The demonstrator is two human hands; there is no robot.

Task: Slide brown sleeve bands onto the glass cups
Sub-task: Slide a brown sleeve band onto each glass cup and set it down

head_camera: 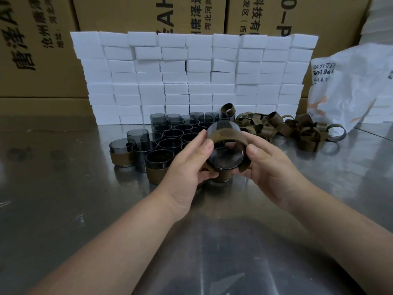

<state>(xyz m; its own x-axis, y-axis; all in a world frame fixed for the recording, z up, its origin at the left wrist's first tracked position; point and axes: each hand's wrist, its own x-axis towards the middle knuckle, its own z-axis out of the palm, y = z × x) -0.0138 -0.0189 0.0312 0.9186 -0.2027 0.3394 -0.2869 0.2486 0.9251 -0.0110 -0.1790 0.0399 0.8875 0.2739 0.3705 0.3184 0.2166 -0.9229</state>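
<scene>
My left hand (187, 165) and right hand (268, 167) wrap fingers around 1 glass cup (225, 154) with its brown band (226, 136) partly on, at least 2 banded cups (121, 154) sit left, and many bare cups (180, 130) and loose bands (297, 128) wait behind.

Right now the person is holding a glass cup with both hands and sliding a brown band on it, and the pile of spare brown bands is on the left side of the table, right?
Almost. Both hands, left hand and right hand, do hold the glass cup with a brown band on it. But the head view shows the pile of spare bands on the right side of the table, not the left.
</scene>
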